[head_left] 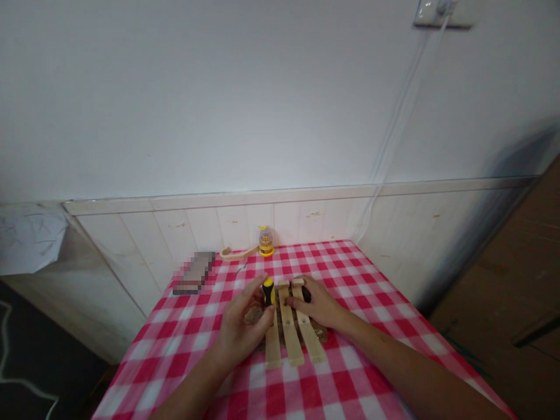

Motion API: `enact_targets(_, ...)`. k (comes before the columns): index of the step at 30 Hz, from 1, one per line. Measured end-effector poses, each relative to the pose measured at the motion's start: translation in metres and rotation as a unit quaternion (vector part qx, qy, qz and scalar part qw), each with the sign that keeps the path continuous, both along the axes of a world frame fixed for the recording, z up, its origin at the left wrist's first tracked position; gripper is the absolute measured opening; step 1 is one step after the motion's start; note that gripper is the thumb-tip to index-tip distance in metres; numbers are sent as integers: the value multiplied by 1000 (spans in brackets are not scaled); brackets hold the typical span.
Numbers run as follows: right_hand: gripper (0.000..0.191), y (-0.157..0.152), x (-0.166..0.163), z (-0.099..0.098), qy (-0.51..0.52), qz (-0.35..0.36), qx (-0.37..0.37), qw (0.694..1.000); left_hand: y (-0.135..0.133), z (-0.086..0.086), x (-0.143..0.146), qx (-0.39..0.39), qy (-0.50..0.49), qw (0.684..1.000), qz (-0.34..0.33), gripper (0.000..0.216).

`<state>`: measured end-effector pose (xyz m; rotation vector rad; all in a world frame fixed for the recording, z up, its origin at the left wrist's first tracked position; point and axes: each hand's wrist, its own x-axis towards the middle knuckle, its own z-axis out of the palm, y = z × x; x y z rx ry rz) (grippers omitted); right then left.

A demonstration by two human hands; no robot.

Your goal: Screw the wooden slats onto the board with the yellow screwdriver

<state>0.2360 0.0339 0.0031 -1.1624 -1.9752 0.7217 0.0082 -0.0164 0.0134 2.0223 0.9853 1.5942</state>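
My left hand (240, 324) is closed around a short screwdriver (268, 291) with a yellow and black handle. The screwdriver stands upright over the leftmost of three pale wooden strips (273, 350); its tip is hidden. The middle strip (293, 350) and the right strip (313, 343) each show a screw head. All three lie side by side across a brown, rough-looking base (322, 333), mostly covered. My right hand (321, 300) is closed over the far part of the right strip, its thumb reaching toward the middle one.
A red-and-white checked cloth (350, 361) covers the table. Toward the wall stand a clear jar with yellow top and base (265, 240) and a hooked wooden piece (238, 255). A thin small item (241, 268) lies nearer. A blurred-out rectangular object (195, 274) is at left.
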Motion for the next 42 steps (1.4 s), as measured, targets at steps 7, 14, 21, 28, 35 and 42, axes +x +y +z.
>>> enact_targets(7, 24, 1, 0, -4, 10, -3, -5, 1000, 2, -2, -7, 10, 33, 998, 44, 54)
enact_targets(14, 20, 1, 0, -2, 1, 5, 1, 1000, 2, 2, -7, -7, 22, 998, 62, 55)
enact_targets(21, 24, 1, 1, -3, 7, 8, -8, 1000, -1, 5, -9, 4, 37, 998, 58, 46)
enact_targets(28, 22, 2, 0, -4, 2, 3, -6, 1000, -2, 10, -8, 18, 47, 998, 48, 41)
enact_targets(35, 22, 2, 1, -6, 6, 5, -9, 1000, -1, 10, -9, 16, 53, 998, 43, 40)
enact_targets(42, 22, 1, 1, -2, 0, 10, -7, 1000, -3, 15, -8, 16, 63, 997, 39, 42)
